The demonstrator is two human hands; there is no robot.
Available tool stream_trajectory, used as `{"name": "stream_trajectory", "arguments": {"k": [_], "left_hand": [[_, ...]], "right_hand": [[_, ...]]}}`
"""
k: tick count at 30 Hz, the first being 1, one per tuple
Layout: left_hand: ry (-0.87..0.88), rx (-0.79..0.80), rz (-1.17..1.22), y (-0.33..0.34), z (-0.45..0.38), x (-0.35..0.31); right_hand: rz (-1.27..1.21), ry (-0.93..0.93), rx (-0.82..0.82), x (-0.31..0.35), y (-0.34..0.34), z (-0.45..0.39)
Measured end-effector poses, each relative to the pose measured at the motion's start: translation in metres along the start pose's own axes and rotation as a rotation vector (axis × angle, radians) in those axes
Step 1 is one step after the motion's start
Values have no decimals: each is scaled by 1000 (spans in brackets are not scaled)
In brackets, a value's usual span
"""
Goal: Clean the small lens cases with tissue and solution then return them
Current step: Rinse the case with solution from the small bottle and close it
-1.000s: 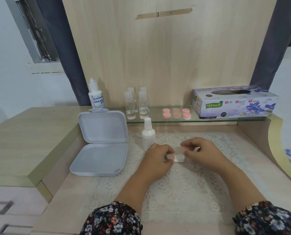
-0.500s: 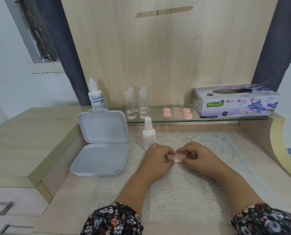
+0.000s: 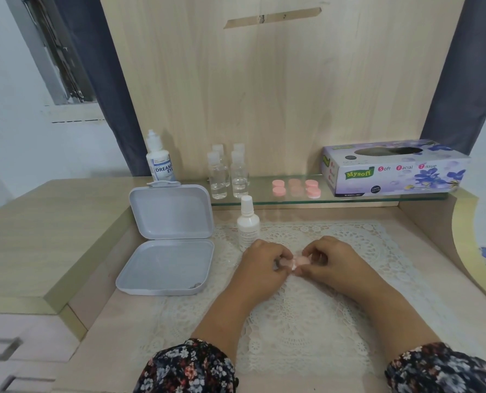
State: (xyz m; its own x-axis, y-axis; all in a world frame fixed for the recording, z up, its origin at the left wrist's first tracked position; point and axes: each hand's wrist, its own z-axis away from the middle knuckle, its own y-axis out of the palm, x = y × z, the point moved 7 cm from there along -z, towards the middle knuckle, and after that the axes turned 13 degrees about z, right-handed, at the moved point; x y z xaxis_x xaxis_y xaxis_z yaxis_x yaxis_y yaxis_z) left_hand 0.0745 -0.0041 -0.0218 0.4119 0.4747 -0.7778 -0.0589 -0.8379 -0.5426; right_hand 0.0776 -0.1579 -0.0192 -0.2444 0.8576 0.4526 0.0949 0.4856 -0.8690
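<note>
Wooden back panel (image 3: pixel 278 95), grey curtains (image 3: pixel 94 80) (window, perhaps)

Both my hands meet on a small pink lens case (image 3: pixel 300 261) at frame centre.

My left hand (image 3: pixel 264 265) and right hand (image 3: pixel 328 260) pinch it over the lace mat (image 3: pixel 293 321); an open grey box (image 3: pixel 168 242) sits centre-left, a tissue box (image 3: pixel 392 168) upper right.

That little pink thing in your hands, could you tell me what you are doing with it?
A person holds a small pink lens case over the lace mat, pinched between the left hand and the right hand, with a bit of white tissue against it. More pink cases sit on the glass shelf beside the tissue box. A white spray bottle stands behind the hands, next to an open grey box.
</note>
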Motion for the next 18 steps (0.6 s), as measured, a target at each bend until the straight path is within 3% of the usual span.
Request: {"name": "stream_trajectory", "arguments": {"k": [18], "left_hand": [[3,0,3,1,-1,5]], "right_hand": [[34,-60,8,1,4,1]]}}
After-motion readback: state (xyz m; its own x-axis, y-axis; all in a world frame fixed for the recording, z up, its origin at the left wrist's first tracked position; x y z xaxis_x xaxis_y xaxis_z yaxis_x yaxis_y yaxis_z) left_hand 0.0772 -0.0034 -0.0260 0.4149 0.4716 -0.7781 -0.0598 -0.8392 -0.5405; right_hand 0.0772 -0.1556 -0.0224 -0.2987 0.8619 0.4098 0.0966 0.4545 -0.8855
